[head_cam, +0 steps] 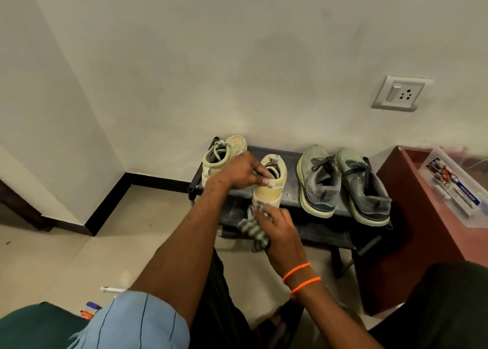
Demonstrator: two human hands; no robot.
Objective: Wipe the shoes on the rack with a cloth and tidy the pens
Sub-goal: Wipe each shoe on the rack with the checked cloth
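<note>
Cream sneaker (269,187), frame centre, on black rack (293,163): left hand (239,170) grips its collar; right hand (276,226) clutches grey cloth (253,229) against its heel.

Matt black rack (293,161); glossy tiled floor (132,224).

We face an off-white wall (211,58) bearing a socket (400,93), black skirting (111,203) below, beige tiles (66,248), and a reddish cabinet (412,211) at right.

Cream-yellow shoe (270,187), grey-striped cloth (254,231), grey sneakers (343,185), black rack (290,203)
</note>
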